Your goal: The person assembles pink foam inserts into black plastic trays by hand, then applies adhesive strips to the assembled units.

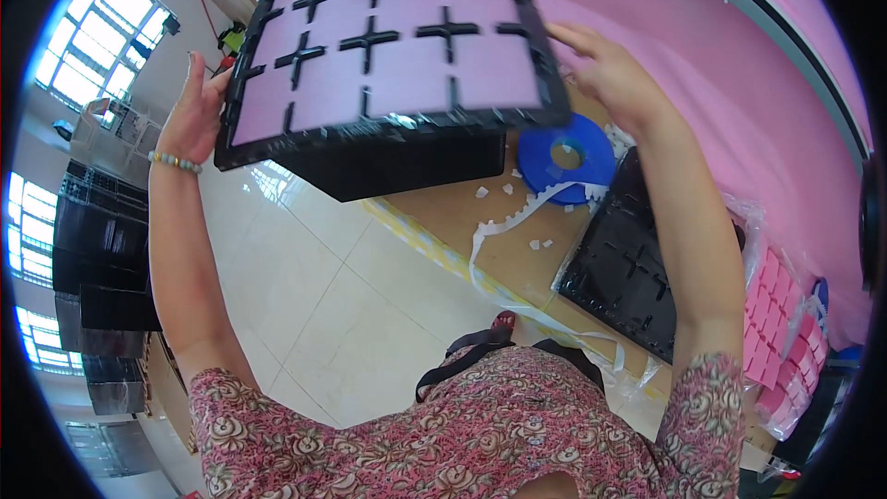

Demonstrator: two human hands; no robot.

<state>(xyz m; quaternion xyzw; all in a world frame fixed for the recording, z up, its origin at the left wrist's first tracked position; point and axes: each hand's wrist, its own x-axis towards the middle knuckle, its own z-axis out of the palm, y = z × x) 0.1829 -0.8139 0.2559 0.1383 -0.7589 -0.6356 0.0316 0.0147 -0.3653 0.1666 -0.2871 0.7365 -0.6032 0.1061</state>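
A black tray (403, 41) with lilac-pink squares between black cross-shaped dividers is raised and tilted between my hands. At its left edge my left hand (192, 115) grips the side, thumb up, its other fingers partly hidden behind the rim. My right hand (605, 72) holds the opposite edge, fingertips against the frame. Below the raised tray stands a black box-like stack (407, 168), mostly hidden by it. A blue reel (596, 152) of white strip lies on the table near my right wrist.
Another black tray (619, 268) lies on the brown table (443, 212), beneath my right forearm. Loose white strip (476, 245) and small scraps trail across the table. Bagged pink pieces (771, 323) sit at the right; pink cloth (647, 0) hangs behind. Black stacks (102, 231) stand far left.
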